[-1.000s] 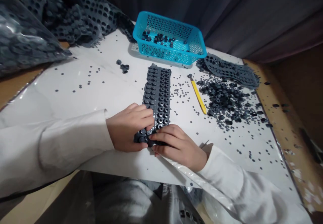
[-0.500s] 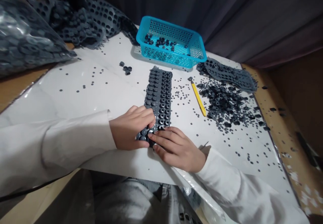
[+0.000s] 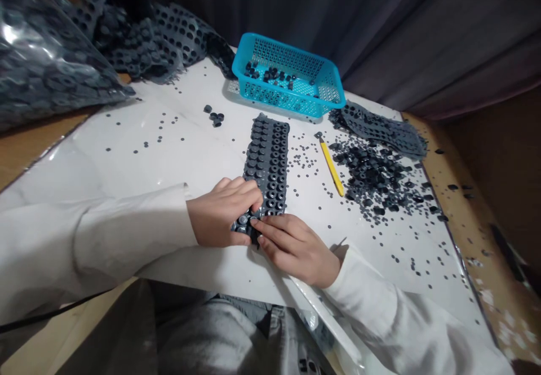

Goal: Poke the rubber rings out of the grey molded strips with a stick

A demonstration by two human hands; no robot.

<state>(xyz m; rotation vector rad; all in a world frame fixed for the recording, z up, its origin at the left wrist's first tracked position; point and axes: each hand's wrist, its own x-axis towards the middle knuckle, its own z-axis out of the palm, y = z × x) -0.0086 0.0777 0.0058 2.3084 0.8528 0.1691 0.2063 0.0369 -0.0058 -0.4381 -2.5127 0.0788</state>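
Observation:
A dark grey moulded rubber sheet with rows of round, ring-topped pieces lies lengthwise on the white table. My left hand grips its near left side, thumb at the near edge and fingers bent over the top. From the right, my right hand presses its close-set fingertips onto the round pieces at the near end. Both hands meet there, and what lies under the fingertips is partly hidden. To the right of the sheet rests a slim yellow-handled tool with a dark tip.
A blue perforated basket holding small black pieces stands behind the sheet. Loose black bits pile up at the right, below another grey strip. A clear bag of grey parts and crumpled punched sheets fill the back left.
My right fingertips have shifted slightly on the near end of the sheet and sit closer together. My left hand keeps its hold. The whole view has tilted a little.

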